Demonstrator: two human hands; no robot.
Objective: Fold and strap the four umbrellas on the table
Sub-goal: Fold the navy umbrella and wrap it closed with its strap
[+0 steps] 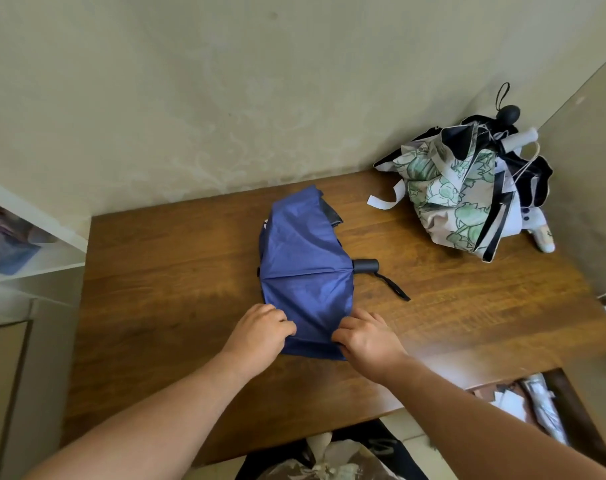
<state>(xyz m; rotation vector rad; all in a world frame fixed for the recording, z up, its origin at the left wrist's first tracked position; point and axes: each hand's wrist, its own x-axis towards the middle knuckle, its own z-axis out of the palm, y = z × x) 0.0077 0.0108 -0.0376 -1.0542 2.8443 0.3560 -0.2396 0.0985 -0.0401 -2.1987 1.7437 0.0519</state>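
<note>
Two hands: left hand and right hand, fingers curled, pinch the near hem, apparently gathering pleats for strapping.
Blue nylon umbrella: collapsed, frame centre on the brown wooden table; black handle points right.
Remaining umbrellas: heaped upper right, unfolded.

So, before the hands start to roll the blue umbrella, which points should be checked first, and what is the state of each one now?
1. Both hands hold the cloth: left hand and right hand pinch the near edge of the blue umbrella. Ok.
2. Cloth smoothed into pleats: it lies loose and spread. Not ok.
3. Handle free: ok.
4. Closing strap found: cannot tell.
5. Table room beside it: ok; the other umbrellas lie apart in the corner.
</note>
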